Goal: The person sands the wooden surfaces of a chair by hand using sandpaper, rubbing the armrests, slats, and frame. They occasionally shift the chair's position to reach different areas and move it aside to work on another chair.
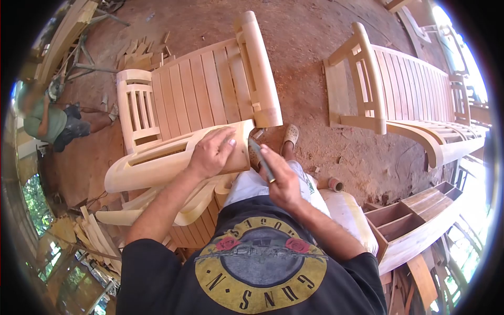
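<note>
My left hand (212,150) lies flat on the broad, curved top rail (181,167) of a pale wooden bench, fingers together and stretched out near the rail's end. In my right hand (285,181) is a narrow grey file (261,157), held with the fingers wrapped round its lower part. Its far tip points up and left, right at the rail's cut end. The slatted wooden seat (202,84) of the bench stretches away beyond the rail, between two end frames.
A second slatted bench (415,81) stands to the right. Beside my right leg are a wooden box with compartments (415,215) and a small round can (335,184). At far left a person in a green shirt (44,118) sits near wood offcuts (137,54).
</note>
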`<state>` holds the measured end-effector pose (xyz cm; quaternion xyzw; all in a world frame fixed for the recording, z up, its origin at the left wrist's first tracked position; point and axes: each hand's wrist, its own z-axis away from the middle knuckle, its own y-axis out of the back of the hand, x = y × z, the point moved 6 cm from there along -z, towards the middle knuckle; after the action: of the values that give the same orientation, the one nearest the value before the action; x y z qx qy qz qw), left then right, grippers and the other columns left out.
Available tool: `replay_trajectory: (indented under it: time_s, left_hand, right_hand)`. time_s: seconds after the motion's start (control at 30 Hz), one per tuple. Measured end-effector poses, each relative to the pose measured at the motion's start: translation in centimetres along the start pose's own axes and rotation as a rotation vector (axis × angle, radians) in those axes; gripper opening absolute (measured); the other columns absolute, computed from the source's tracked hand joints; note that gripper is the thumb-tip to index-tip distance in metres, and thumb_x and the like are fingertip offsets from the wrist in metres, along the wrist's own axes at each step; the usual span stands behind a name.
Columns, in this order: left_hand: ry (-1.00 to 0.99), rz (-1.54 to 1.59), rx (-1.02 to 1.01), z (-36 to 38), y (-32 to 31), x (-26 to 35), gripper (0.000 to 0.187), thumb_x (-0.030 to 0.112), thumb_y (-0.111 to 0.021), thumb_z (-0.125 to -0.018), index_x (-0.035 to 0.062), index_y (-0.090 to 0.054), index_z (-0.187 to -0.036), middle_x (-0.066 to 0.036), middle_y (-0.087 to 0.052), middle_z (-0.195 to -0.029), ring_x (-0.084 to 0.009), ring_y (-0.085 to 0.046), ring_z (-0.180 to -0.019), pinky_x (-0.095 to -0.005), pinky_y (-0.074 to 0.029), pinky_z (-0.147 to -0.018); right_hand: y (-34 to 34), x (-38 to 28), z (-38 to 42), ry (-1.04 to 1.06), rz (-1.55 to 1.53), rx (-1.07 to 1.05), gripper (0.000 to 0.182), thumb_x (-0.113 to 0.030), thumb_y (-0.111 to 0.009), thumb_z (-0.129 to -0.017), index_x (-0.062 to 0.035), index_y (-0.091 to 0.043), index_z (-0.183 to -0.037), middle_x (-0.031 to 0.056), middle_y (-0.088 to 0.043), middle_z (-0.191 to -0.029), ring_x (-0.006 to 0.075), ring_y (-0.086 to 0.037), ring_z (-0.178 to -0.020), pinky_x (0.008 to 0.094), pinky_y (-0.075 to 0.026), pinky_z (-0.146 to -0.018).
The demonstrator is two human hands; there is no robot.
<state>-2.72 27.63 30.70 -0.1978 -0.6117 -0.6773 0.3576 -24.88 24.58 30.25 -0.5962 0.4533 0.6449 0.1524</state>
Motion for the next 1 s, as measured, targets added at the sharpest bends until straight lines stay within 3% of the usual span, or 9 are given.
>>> replay_trajectory:
  time_s: [0.07,0.2,0.5,0.53,0.57,0.63,0.73,0.83,1.0]
  left_hand:
    - [0.089,0.13,-0.034,-0.3,0.1,-0.6,0.036,0.027,-0.054,-0.106,-0.0012,-0.069,-0.125,-0.019,-0.071,-0.125,-0.0291,-0.067,-0.12,-0.0387,-0.05,-0.104]
    - [0.121,0.247,-0.06,-0.5,0.0,-1.5,0.035,0.028,-0.055,-0.107,-0.0008,-0.07,-0.118,-0.018,-0.072,-0.117,-0.0251,-0.069,-0.113,-0.035,-0.051,-0.099]
    - [-0.027,0.065,0.012,1.3,1.2,1.5,0.025,0.023,-0.071,-0.094,-0.0014,-0.066,-0.09,-0.017,-0.069,-0.117,-0.0338,-0.065,-0.113,-0.0418,-0.05,-0.1]
    - [-0.028,0.051,0.03,1.4,1.3,1.7,0.025,0.023,-0.071,-0.094,-0.0014,-0.066,-0.09,-0.018,-0.069,-0.117,-0.0338,-0.065,-0.113,-0.0417,-0.05,-0.1]
    - [-0.03,0.038,0.045,1.7,1.5,2.0,0.025,0.023,-0.071,-0.093,-0.0013,-0.066,-0.09,-0.018,-0.069,-0.117,-0.0339,-0.065,-0.113,-0.0417,-0.05,-0.1]
    - [-0.061,0.003,0.088,1.9,1.6,2.6,0.024,0.022,-0.071,-0.092,-0.0011,-0.066,-0.089,-0.018,-0.069,-0.113,-0.0346,-0.065,-0.109,-0.0423,-0.05,-0.098]
    - [-0.132,-0.097,0.165,2.5,2.1,3.7,0.022,0.021,-0.073,-0.09,-0.0003,-0.066,-0.087,-0.017,-0.067,-0.101,-0.0361,-0.064,-0.098,-0.0442,-0.049,-0.09]
    - [-0.196,-0.216,0.181,3.4,2.1,4.9,0.022,0.02,-0.076,-0.087,0.0013,-0.065,-0.084,-0.015,-0.063,-0.088,-0.0365,-0.06,-0.085,-0.0455,-0.046,-0.08]
    - [-0.299,-0.337,0.173,5.4,-0.2,6.4,0.026,0.023,-0.08,-0.083,0.0078,-0.06,-0.077,-0.009,-0.057,-0.078,-0.0316,-0.057,-0.075,-0.0448,-0.041,-0.072]
  right_hand:
    - [-1.6,-1.5,-0.3,0.189,0.019,-0.029,0.068,0.006,-0.061,-0.079,0.0024,-0.054,-0.146,0.0286,-0.05,-0.153,0.0478,-0.05,-0.141,0.0552,-0.041,-0.117]
    - [-5.1,-1.0,0.2,0.354,0.116,-0.084,0.076,-0.002,-0.064,-0.077,0.0011,-0.048,-0.151,0.027,-0.04,-0.16,0.0485,-0.035,-0.15,0.06,-0.031,-0.121]
    - [-0.7,-1.0,-1.3,0.187,-0.203,-0.145,0.082,-0.009,-0.052,-0.074,-0.0017,-0.045,-0.155,0.0264,-0.04,-0.161,0.0483,-0.033,-0.151,0.0574,-0.026,-0.125]
    - [-0.3,0.8,-1.7,0.03,-0.269,-0.079,0.077,-0.011,-0.051,-0.077,-0.0009,-0.047,-0.154,0.0256,-0.041,-0.161,0.0435,-0.036,-0.151,0.0499,-0.026,-0.126]
    - [-0.8,2.8,-1.9,-0.315,-0.395,0.026,0.06,-0.017,-0.052,-0.091,-0.0004,-0.052,-0.149,0.0242,-0.05,-0.154,0.04,-0.047,-0.144,0.0429,-0.034,-0.122]
    - [-2.0,4.1,-3.4,-0.569,-0.542,-0.005,0.044,-0.032,-0.052,-0.105,0.0005,-0.061,-0.133,0.0266,-0.069,-0.124,0.0386,-0.066,-0.118,0.0429,-0.05,-0.103]
    - [-4.2,4.7,-4.4,-0.564,-0.195,-0.097,0.045,-0.043,-0.05,-0.109,-0.0006,-0.064,-0.111,0.0262,-0.07,-0.089,0.0412,-0.072,-0.088,0.0477,-0.054,-0.079]
    - [-5.7,5.3,-3.0,-0.333,-0.152,0.186,0.043,-0.043,-0.052,-0.108,-0.0015,-0.06,-0.1,0.0269,-0.064,-0.077,0.0457,-0.068,-0.074,0.0506,-0.052,-0.067]
    - [-7.5,7.2,-0.8,-0.179,-0.184,0.212,0.036,-0.035,-0.046,-0.11,-0.0016,-0.058,-0.1,0.0229,-0.061,-0.073,0.0456,-0.063,-0.066,0.0501,-0.049,-0.06]
